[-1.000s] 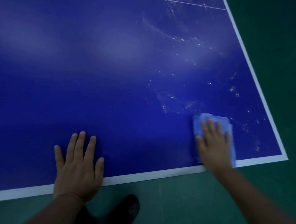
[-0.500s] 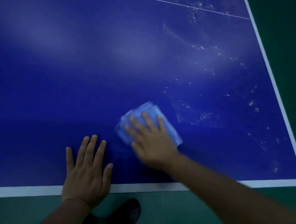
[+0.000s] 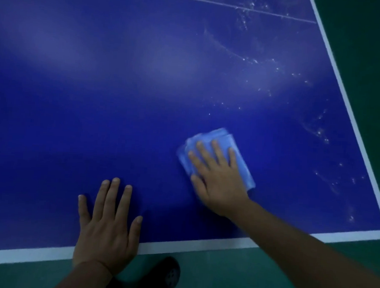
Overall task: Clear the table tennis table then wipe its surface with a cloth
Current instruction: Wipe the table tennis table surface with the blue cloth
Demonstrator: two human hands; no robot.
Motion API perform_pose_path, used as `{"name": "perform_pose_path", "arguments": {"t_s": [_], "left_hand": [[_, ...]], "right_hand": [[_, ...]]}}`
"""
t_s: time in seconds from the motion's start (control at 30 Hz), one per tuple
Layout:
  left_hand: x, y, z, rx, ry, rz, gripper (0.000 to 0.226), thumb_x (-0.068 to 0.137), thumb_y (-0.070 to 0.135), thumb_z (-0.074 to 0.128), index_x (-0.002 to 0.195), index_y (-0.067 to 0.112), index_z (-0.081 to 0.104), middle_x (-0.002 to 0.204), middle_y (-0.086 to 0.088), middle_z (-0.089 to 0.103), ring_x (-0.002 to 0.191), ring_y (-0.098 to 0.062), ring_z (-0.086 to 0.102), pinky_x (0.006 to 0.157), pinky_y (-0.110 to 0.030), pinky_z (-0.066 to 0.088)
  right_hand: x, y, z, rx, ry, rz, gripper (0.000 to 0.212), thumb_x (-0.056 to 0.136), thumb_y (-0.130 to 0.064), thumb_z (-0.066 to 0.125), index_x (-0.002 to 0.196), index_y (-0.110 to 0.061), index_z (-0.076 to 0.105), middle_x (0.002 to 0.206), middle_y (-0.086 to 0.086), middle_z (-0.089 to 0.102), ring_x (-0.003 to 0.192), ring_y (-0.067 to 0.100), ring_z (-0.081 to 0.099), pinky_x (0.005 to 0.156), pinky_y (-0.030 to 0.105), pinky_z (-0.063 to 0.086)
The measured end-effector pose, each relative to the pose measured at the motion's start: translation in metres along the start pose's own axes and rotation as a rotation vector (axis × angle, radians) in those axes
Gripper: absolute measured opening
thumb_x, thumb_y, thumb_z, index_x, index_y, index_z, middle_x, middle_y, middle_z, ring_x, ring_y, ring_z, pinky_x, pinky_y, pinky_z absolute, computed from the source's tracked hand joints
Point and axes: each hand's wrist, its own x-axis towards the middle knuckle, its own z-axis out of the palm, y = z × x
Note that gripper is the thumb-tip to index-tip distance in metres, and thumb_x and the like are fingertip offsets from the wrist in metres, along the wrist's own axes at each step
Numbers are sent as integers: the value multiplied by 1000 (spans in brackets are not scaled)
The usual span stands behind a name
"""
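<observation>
The dark blue table tennis table [image 3: 143, 96] with white edge lines fills the view. A folded light blue cloth [image 3: 239, 155] lies flat on it near the front edge. My right hand [image 3: 216, 178] presses down on the cloth with straight, spread fingers. My left hand [image 3: 107, 225] rests flat on the bare surface at the front edge, fingers straight, holding nothing. White specks and wet streaks [image 3: 319, 129] dot the table's right side.
Green floor [image 3: 368, 43] lies beyond the right edge and below the front edge. A dark shoe [image 3: 165, 276] shows under the front edge. A thin white centre line [image 3: 215, 3] crosses the far part of the table.
My right hand swept the cloth left from the front right corner toward my left hand, then back right a little. My left hand stayed planted.
</observation>
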Motion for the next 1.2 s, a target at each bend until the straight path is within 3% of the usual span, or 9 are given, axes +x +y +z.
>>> {"name": "perform_pose_path", "arguments": {"t_s": [0.1,0.23,0.33,0.53,0.6,0.7,0.8,0.87,1.2], "left_hand": [[1,0,0,-16,27,12,78,100,56,10,145,3,45,157,-18,33,147,-32,22,116,-64,6],[2,-1,1,-15,32,11,79,99,57,9,145,4,46,156,-18,34,147,-32,22,116,-64,7],[2,-2,2,-4,22,16,79,99,57,9,145,5,46,156,-18,34,147,-32,22,117,-63,6],[1,1,-2,13,-37,-7,76,95,57,20,147,7,44,158,-17,32,149,-31,20,117,-65,8],[2,3,-6,7,-78,-28,78,92,57,16,151,10,37,162,-14,23,152,-28,11,119,-62,2],[0,4,-13,-55,-89,-25,85,88,62,7,156,16,27,166,-9,11,153,-21,-4,120,-55,-11],[7,-2,-22,-238,19,-2,76,90,57,23,148,12,44,160,-9,30,151,-24,16,121,-56,-1],[31,-14,-30,-279,122,1,68,91,51,30,141,10,52,154,-11,40,147,-28,26,121,-56,5],[174,-91,-54,-124,235,-59,71,93,49,25,144,4,44,155,-18,30,147,-33,20,121,-59,3]], "right_hand": [[-6,69,-8,-57,3,-65,61,98,-48,29,155,-30,21,163,0,25,150,31,20,117,59,14],[-17,197,-31,-3,-9,852,56,106,-42,25,159,-27,13,167,1,5,152,32,7,117,60,12],[-10,185,-34,124,37,1115,58,105,-47,21,159,-30,10,167,-4,5,152,30,5,117,62,10],[19,27,-6,5,-6,235,60,101,-53,18,157,-33,16,166,-7,11,153,26,4,119,57,1],[16,27,-8,36,-34,61,60,100,-55,18,157,-35,17,165,-10,11,153,22,2,120,53,-2],[20,97,-15,-66,7,301,57,105,-46,28,157,-33,9,166,-5,8,153,25,6,120,54,8],[3,160,-25,85,3,792,60,104,-44,28,159,-31,7,167,-4,5,153,27,4,119,57,9],[-7,150,-23,131,11,875,60,103,-47,26,158,-33,8,167,-5,6,152,27,3,118,59,8],[102,-93,-5,69,99,22,55,98,-49,33,151,-34,38,162,-3,29,151,34,17,116,67,12]]}}
